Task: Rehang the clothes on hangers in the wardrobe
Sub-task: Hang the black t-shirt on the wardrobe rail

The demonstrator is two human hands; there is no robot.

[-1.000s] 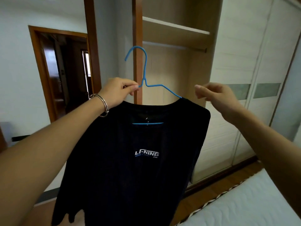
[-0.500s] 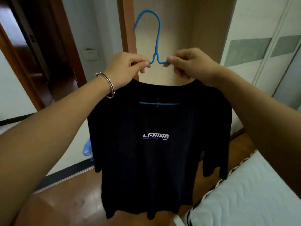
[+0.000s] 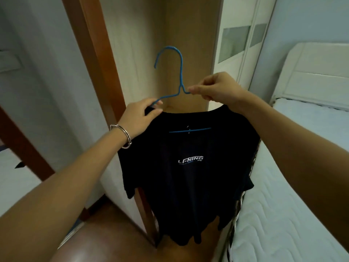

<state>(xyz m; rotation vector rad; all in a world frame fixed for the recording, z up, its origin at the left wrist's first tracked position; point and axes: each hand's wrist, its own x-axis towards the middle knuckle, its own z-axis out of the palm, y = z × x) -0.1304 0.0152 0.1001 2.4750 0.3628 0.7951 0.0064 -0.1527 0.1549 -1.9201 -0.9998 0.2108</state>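
A black T-shirt (image 3: 188, 167) with a white chest logo hangs on a blue wire hanger (image 3: 180, 72) in front of the open wardrobe (image 3: 151, 44). My right hand (image 3: 217, 86) pinches the hanger's right shoulder wire just beside the neck. My left hand (image 3: 140, 116) grips the shirt's left collar edge where the hanger's left arm enters it. The hanger's hook points up and left, free of any rail. Its lower bar shows through the neck opening.
The wardrobe's brown door frame (image 3: 94, 53) stands to the left of the shirt, and white sliding doors (image 3: 243, 44) to the right. A white bed (image 3: 292, 186) with a headboard fills the right side. Brown wood floor (image 3: 113, 233) lies below.
The view has dropped and turned right, so the bed shows more. My left hand slid from the hanger's neck down to the left collar; my right hand still pinches near the neck.
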